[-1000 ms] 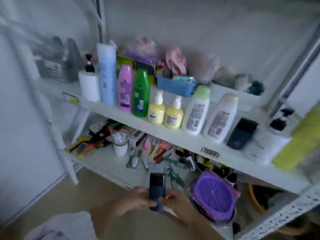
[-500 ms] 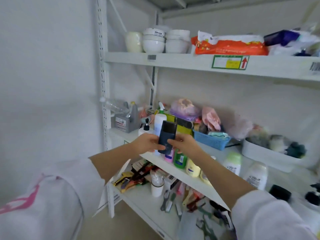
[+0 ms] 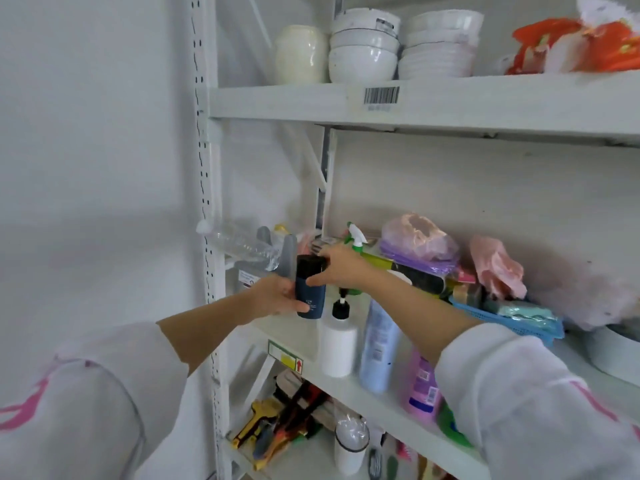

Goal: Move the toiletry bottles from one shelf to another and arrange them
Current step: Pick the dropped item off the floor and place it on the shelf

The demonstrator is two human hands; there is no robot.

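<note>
A dark blue bottle (image 3: pixel 309 289) with a black cap is held upright above the left end of the middle shelf (image 3: pixel 311 344). My left hand (image 3: pixel 277 296) grips its lower body from the left. My right hand (image 3: pixel 341 268) holds its upper part and cap from the right. Just right of it on the shelf stand a white pump bottle (image 3: pixel 337 346), a tall pale blue bottle (image 3: pixel 379 344) and a pink bottle (image 3: pixel 420 386); a green bottle (image 3: pixel 450 427) is mostly hidden behind my right sleeve.
White bowls (image 3: pixel 363 46) and a cream jar (image 3: pixel 301 53) sit on the top shelf (image 3: pixel 450 102). A clear plastic bottle (image 3: pixel 242 245), a spray bottle (image 3: pixel 356 237), bags and a blue basket (image 3: pixel 509 317) crowd the back of the middle shelf. Tools (image 3: pixel 277 424) lie on the lower shelf.
Both hands have lifted the dark blue bottle from down by the lower shelf up to the left end of the middle shelf. My view has risen and shifted left.
</note>
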